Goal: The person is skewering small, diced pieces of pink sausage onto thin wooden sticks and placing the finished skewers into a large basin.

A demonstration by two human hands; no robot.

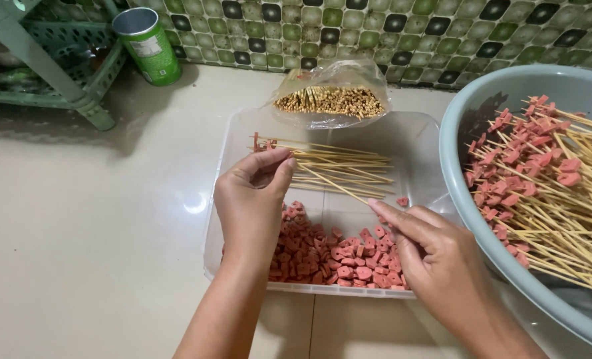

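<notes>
We see even, soft indoor light; a bright glare spot on the glossy cream tiled floor (194,204); faint shadows; sharp focus throughout.

Surface: glossy cream tiled floor (90,219), grout lines crossing near the lower middle, light glare just left of the tray.
Centre: clear plastic tray (224,219) flat on the tiles, loaded with pink sausage pieces and bare bamboo skewers.
Behind tray: clear plastic bag of skewers (329,100), lying partly on the tray's far edge, blunt ends facing forward.
Right: grey-blue plastic basin (462,133), just beside the tray, heaped with skewered pieces.
Far left: green cylindrical can (148,45), upright, close to the mosaic wall.
Top left corner: pale green plastic rack (76,93), one leg planted on the tiles.
</notes>
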